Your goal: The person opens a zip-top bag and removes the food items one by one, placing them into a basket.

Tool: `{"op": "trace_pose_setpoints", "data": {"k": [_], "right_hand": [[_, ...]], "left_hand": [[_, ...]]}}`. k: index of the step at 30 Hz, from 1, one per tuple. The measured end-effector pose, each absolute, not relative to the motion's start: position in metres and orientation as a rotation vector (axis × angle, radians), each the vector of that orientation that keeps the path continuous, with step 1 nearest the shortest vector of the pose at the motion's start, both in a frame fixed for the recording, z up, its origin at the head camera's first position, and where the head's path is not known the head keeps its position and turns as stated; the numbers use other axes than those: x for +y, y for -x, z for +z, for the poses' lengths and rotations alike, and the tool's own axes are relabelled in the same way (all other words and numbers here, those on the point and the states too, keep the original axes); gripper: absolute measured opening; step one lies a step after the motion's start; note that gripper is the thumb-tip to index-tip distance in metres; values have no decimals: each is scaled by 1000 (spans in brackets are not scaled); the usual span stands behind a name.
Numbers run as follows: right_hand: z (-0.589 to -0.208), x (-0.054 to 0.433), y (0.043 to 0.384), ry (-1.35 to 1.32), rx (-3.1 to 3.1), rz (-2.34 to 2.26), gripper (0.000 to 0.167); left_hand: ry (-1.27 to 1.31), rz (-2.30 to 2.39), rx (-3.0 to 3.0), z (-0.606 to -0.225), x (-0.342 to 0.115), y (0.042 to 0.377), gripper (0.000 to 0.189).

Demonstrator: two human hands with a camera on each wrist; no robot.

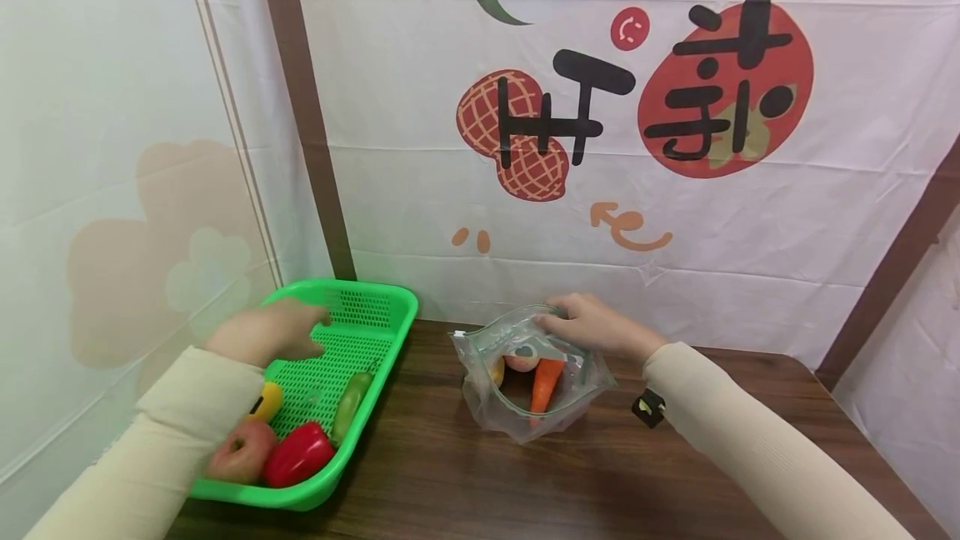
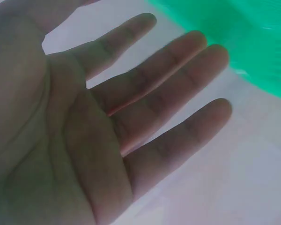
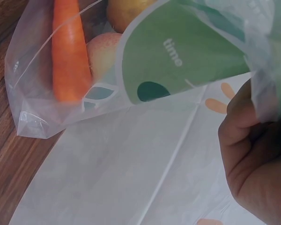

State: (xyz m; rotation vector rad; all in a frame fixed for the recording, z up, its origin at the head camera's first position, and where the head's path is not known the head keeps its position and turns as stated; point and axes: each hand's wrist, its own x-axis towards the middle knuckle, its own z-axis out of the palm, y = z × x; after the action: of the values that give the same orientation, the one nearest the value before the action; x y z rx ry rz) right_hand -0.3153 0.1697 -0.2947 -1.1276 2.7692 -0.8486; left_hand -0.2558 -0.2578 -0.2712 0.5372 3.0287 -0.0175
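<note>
My left hand (image 1: 273,330) hovers over the left side of a green plastic basket (image 1: 405,307), holding nothing; the left wrist view shows its fingers spread. Below it in the basket lie a red bell pepper (image 1: 300,455), an apple (image 1: 242,450), a yellow item (image 1: 267,402) partly hidden by my sleeve, and a long green vegetable (image 1: 351,407). With curled fingers my right hand (image 1: 588,322) grips the far right rim of a clear zip bag (image 1: 517,427). Its mouth gapes, and inside are a carrot (image 3: 70,56), a peach-like fruit (image 3: 103,52) and a yellowish round item (image 3: 129,13).
Both stand on a dark wooden table (image 1: 450,490). Behind it hangs a white printed cloth (image 1: 390,190), and another pale cloth (image 1: 112,107) borders the left side. A small black item (image 1: 648,408) is at my right wrist.
</note>
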Motion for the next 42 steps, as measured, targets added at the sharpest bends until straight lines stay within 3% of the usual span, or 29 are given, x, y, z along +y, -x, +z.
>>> {"op": "trace_pose_setpoints", "data": {"k": [18,28,33,42], "right_hand": [[-293,174,313,1153,2768,-859,28],[-293,173,312,1135,2762,-862,32],[-293,172,313,1165,2767,-856,28],[-293,169,312,1135,2745,-884,27]], "left_hand": [[-661,-96,3117,-233,-192,239,37],[-1218,-140,3207,-233,-143,230,10],[-1508,-176,3207,-235,-121,230,6],[-1627,-195,3093,-241,-91,230,9]]}}
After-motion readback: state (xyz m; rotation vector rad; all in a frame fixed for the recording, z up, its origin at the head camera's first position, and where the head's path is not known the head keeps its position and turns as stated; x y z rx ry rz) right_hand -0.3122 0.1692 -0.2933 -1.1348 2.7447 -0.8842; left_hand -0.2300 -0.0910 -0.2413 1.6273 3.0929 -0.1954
